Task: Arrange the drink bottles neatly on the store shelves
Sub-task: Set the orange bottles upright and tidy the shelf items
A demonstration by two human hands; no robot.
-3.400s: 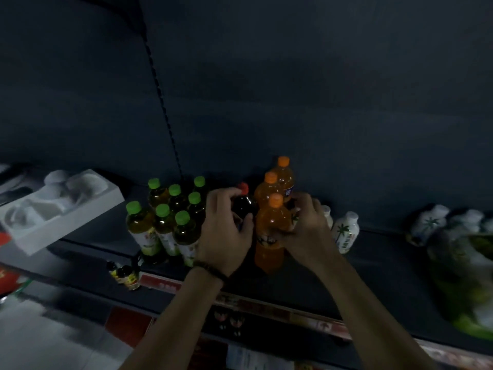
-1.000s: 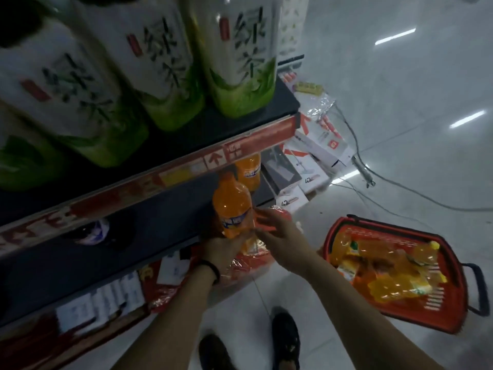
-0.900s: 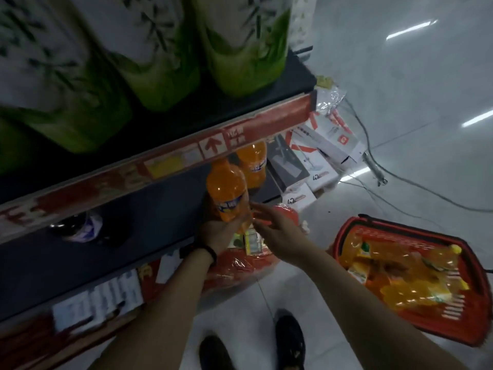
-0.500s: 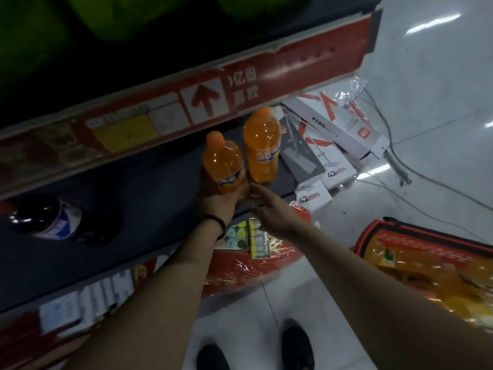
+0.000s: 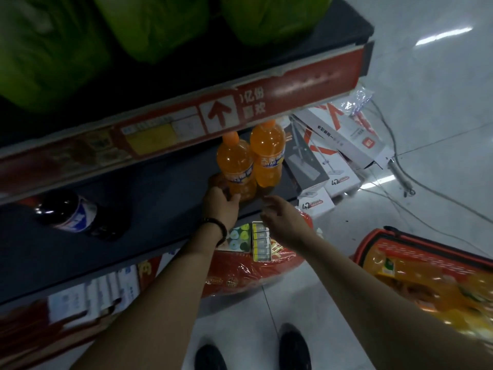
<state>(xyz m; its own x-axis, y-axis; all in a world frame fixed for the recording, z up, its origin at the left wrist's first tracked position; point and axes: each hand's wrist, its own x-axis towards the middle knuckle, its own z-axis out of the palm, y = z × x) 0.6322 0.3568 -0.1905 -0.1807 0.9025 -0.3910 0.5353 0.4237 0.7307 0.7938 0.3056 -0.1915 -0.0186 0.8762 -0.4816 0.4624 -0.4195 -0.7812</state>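
Observation:
Two orange soda bottles stand side by side on the dark lower shelf. My left hand grips the base of the left orange bottle. The right orange bottle stands free beside it, touching or nearly touching. My right hand hovers just in front of the shelf edge, fingers relaxed, holding nothing. A dark cola bottle lies on its side on the same shelf, far to the left.
Large green tea bottles fill the upper shelf above a red price strip. A red basket of orange drink packs sits on the floor at right. White boxes, a red wrapped package and cables lie nearby.
The view shifted from an upper shelf down to this lower one. My left hand set the orange bottle on the shelf next to the other; my right hand drew back slightly.

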